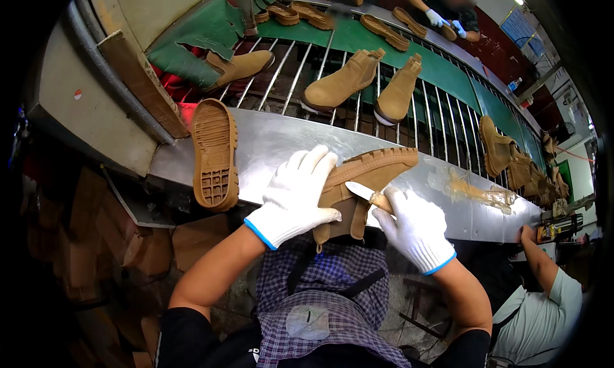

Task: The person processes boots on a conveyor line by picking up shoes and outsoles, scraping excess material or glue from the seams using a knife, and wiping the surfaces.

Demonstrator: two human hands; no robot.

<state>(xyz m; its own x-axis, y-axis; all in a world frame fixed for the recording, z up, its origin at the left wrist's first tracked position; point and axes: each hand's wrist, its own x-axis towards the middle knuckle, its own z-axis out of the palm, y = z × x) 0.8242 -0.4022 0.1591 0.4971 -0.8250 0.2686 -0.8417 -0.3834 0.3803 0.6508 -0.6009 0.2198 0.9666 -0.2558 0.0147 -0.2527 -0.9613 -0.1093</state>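
A tan ankle boot [368,173] lies on its side at the bench edge, sole turned away and shaft toward me. My left hand [297,192], in a white knit glove, grips it around the heel with the thumb on the upper. In my gloved right hand [416,224] is a short knife [369,195] with a wooden handle. Its pale, round-tipped blade lies over the boot's side near the sole seam; whether it touches I cannot tell. Left of my left hand, a loose tan sole [214,154] rests with its inner side up, overhanging the edge.
Beyond the metal bench edge [268,134], a roller conveyor carries a pair of tan boots [345,83]. More soles [384,32] lie on the green strip behind. Boots [495,147] line the right. One co-worker [448,13] works across; another [537,310] sits at right. Cartons [144,250] stand lower left.
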